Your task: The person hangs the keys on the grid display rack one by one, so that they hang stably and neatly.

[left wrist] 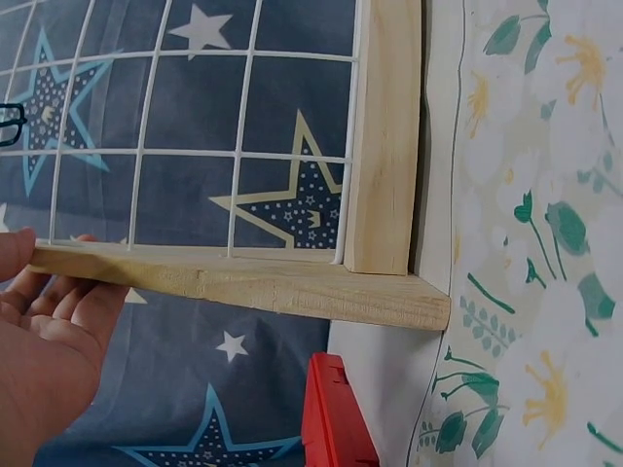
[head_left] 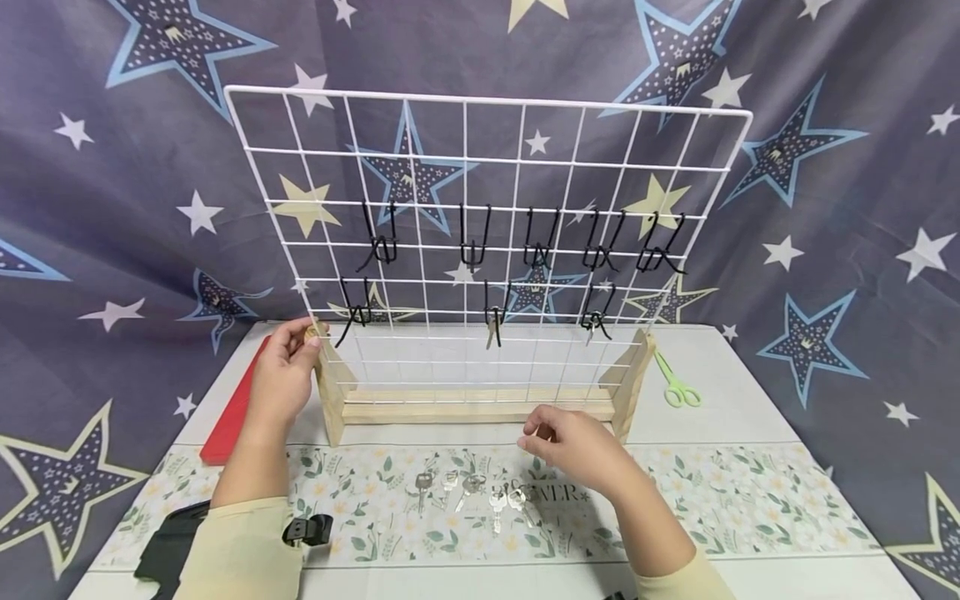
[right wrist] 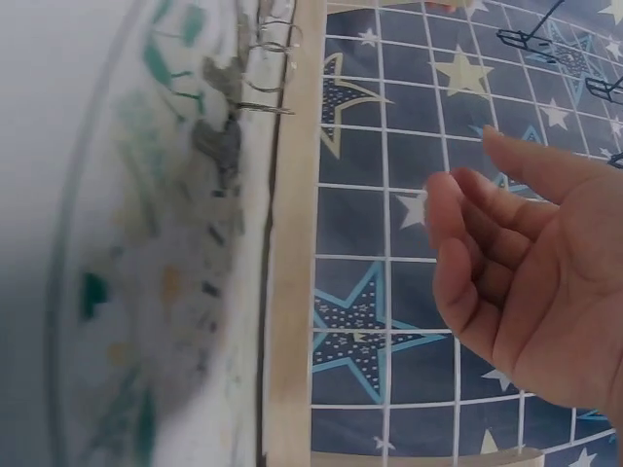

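Observation:
A white wire grid rack [head_left: 465,158] stands tilted in a wooden base [head_left: 480,412]. My left hand [head_left: 282,367] grips the upper end of the base's left wooden side piece [left wrist: 273,287], thumb on one side and fingers on the other. Black hooks [head_left: 472,242] hang on the grid in two rows. One key [head_left: 492,332] hangs from the lower middle hook, and something small and shiny hangs from the lower right one. My right hand [head_left: 577,446] hovers in front of the base, fingers loosely curled around nothing. Several loose keys [head_left: 472,483] lie on the table before it.
A red box-like object [head_left: 238,408] lies left of the rack. Green-handled scissors [head_left: 681,392] lie to its right. A floral strip [head_left: 720,500] crosses the white table, and a star-patterned curtain [head_left: 840,192] hangs behind. A black object [head_left: 174,542] is by my left forearm.

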`<state>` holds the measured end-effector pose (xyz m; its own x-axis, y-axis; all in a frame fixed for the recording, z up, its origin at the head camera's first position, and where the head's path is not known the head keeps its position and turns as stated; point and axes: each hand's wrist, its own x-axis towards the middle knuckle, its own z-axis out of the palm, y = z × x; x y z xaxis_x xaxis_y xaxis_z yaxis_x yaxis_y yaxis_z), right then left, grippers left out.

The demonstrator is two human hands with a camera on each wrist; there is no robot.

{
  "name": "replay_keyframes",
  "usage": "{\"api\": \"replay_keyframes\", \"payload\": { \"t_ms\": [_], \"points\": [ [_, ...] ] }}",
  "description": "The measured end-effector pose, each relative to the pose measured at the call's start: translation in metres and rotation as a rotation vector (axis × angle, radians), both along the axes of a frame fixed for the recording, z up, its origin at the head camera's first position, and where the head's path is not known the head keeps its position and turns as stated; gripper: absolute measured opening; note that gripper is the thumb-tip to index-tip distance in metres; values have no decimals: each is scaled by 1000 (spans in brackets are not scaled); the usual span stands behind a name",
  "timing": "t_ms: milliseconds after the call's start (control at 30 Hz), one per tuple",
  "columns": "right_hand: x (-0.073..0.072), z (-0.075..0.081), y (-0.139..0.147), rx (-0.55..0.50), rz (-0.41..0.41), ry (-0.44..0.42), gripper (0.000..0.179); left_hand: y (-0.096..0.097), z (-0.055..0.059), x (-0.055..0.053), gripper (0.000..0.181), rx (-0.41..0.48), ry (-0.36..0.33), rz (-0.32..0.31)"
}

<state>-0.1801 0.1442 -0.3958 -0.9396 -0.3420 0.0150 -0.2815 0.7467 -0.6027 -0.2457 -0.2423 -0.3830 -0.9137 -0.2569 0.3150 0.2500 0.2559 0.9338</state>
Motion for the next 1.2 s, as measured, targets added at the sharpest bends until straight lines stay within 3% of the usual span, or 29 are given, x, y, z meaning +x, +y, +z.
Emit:
{"api": "replay_keyframes", "payload": {
  "t_ms": [233,467,800,1033,1200],
  "points": [
    [4,-15,0,54,60,-7,15,-2,-1,-1,37,-28,-17,6],
    [7,-23,-2,170,137,-81,24,-2,0,0,38,-35,-40,2],
    [7,-33,-5,302,153,-79,23,-1,1,1,37,-38,-39,4],
    [8,-35,-6,336,164,-123,24,-2,1,2,38,-46,-46,3],
    [9,-38,-10,361,176,-107,21,-1,2,3,38,-52,-50,7]
  ]
}}
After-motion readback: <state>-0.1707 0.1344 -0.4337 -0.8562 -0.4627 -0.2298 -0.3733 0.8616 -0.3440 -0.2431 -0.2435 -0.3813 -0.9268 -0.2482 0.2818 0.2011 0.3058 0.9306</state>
